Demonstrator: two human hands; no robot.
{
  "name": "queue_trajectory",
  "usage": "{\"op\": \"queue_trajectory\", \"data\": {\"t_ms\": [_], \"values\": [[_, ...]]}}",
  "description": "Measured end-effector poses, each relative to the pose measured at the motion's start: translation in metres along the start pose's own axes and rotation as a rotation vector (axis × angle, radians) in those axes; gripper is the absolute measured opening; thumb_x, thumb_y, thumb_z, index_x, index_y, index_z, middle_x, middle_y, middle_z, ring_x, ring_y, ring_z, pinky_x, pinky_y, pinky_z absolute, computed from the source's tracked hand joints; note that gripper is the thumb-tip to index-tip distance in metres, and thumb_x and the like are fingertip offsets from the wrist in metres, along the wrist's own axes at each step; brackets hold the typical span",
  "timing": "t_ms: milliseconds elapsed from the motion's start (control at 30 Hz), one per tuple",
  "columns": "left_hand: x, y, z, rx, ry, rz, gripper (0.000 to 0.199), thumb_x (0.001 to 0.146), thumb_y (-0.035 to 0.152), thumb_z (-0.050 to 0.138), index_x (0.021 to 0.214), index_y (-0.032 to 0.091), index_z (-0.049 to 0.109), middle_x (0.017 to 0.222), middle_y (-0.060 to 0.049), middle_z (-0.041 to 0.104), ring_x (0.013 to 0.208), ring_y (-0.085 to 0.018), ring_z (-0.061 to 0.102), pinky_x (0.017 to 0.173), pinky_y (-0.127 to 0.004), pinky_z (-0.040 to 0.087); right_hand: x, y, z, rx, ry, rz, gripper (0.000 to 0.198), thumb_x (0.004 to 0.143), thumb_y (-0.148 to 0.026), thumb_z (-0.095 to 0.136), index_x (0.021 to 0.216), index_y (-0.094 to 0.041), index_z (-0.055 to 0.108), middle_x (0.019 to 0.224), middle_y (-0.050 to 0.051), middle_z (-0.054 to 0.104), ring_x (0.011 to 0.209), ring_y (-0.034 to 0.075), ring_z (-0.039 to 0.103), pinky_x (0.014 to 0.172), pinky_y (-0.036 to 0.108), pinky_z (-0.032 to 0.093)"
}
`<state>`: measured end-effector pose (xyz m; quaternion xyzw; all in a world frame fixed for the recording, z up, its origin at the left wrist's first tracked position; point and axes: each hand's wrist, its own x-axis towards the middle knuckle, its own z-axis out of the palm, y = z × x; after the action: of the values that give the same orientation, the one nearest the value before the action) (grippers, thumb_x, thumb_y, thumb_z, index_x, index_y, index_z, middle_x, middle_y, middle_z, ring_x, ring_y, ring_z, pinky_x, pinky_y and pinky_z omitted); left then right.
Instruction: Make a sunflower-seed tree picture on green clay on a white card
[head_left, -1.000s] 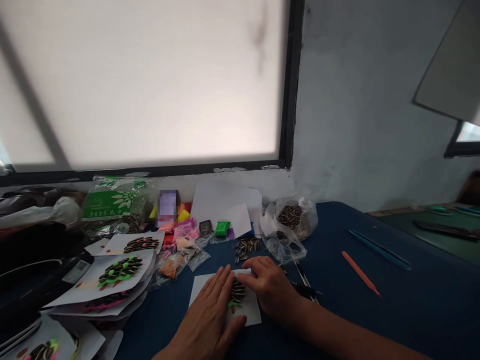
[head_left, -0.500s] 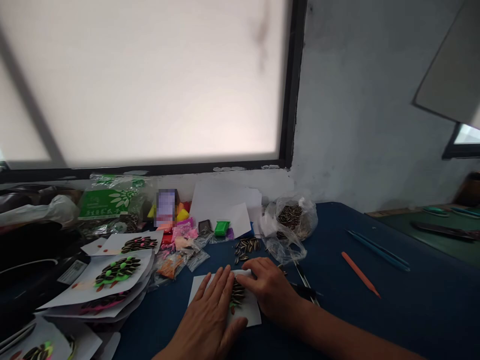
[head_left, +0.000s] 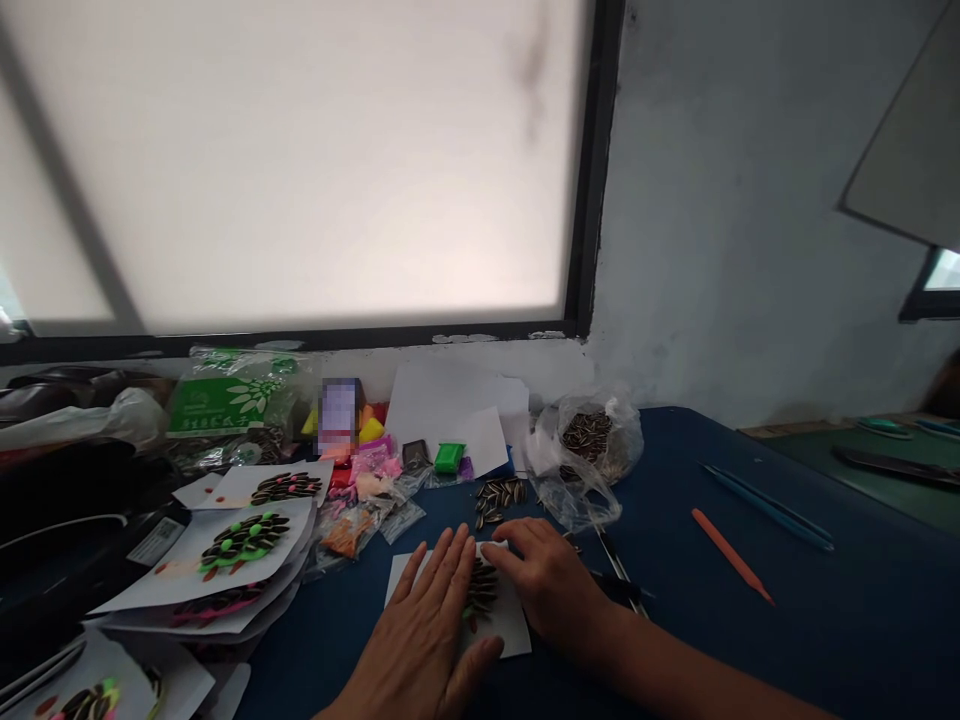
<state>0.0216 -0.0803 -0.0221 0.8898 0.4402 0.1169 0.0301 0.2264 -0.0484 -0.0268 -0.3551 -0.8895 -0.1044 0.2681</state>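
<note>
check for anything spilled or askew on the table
Loose striped seeds lie on the blue table, outside the clear bag, so they could look spilled, though perhaps set out deliberately. Papers stacked at left sit askew, their edges not lined up.

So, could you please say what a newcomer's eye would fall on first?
Probably the large, bright, dark-framed window filling the upper left. Lower down, the bare left hand lies palm-down across a white paper sheet with dark striped seeds, the bare right hand beside them. Farther right lies a slim orange tool.
</note>
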Motion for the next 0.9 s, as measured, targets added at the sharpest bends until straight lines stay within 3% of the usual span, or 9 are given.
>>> {"op": "queue_trajectory", "data": {"t_ms": [167,300,433,600,700,800,900], "values": [[-0.006,-0.011,-0.009,-0.274,0.027,-0.136,0.064,0.101,0.053,0.034,0.155,0.023,0.018,0.159,-0.005,0.015,0.147,-0.032,0.019,0.116,-0.054,0.029,-0.002,0.003,0.004,-0.012,0.010,-0.002,0.031,0.082,-0.001,0.062,0.111,-0.013,0.067,0.103,0.013,0.068,0.093,0.026,0.064,0.079,0.039,0.053],[-0.015,-0.024,-0.019,-0.685,0.049,-0.373,0.066,0.097,0.061,0.035,0.154,0.031,0.022,0.160,0.002,0.018,0.147,-0.031,0.019,0.116,-0.052,0.031,-0.003,0.004,0.006,-0.023,0.017,0.009,0.035,0.080,0.003,0.060,0.111,-0.013,0.067,0.101,0.013,0.069,0.091,0.026,0.064,0.077,0.038,0.053],[-0.017,-0.026,-0.030,-1.031,0.086,-0.531,0.061,0.093,0.065,0.040,0.148,0.037,0.039,0.159,0.004,0.030,0.147,-0.033,0.023,0.117,-0.056,0.027,-0.004,0.004,0.006,-0.013,0.036,0.011,0.032,0.079,0.002,0.062,0.107,-0.013,0.067,0.098,0.012,0.069,0.089,0.026,0.064,0.076,0.037,0.053],[-0.009,-0.030,-0.018,-1.390,0.201,-0.503,0.055,0.090,0.051,0.057,0.139,0.027,0.055,0.150,-0.004,0.048,0.144,-0.031,0.034,0.120,-0.049,0.025,-0.005,0.006,0.005,0.019,0.071,0.004,0.031,0.079,0.002,0.058,0.104,-0.013,0.067,0.098,0.013,0.068,0.088,0.026,0.064,0.074,0.037,0.053],[-0.004,-0.033,-0.010,-1.618,0.249,-0.478,0.060,0.091,0.054,0.051,0.141,0.020,0.053,0.150,-0.008,0.048,0.143,-0.028,0.037,0.121,-0.045,0.027,-0.003,0.004,0.000,0.049,0.110,-0.017,0.035,0.082,0.003,0.052,0.110,-0.013,0.065,0.099,0.013,0.068,0.090,0.026,0.062,0.075,0.037,0.051],[0.000,-0.033,-0.012,-1.652,0.231,-0.488,0.061,0.098,0.057,0.034,0.140,0.018,0.052,0.146,-0.010,0.053,0.138,-0.026,0.044,0.118,-0.043,0.036,0.005,-0.002,-0.010,0.118,0.113,-0.007,0.032,0.089,-0.001,0.047,0.112,-0.015,0.064,0.095,0.011,0.067,0.083,0.023,0.060,0.072,0.034,0.048],[0.001,-0.033,-0.018,-1.504,0.233,-0.501,0.064,0.100,0.058,0.024,0.138,0.015,0.054,0.140,-0.013,0.059,0.132,-0.026,0.053,0.110,-0.042,0.045,0.017,-0.008,-0.019,0.191,0.043,0.023,0.023,0.092,-0.006,0.049,0.105,-0.017,0.065,0.087,0.007,0.066,0.077,0.020,0.057,0.067,0.031,0.044]]}}
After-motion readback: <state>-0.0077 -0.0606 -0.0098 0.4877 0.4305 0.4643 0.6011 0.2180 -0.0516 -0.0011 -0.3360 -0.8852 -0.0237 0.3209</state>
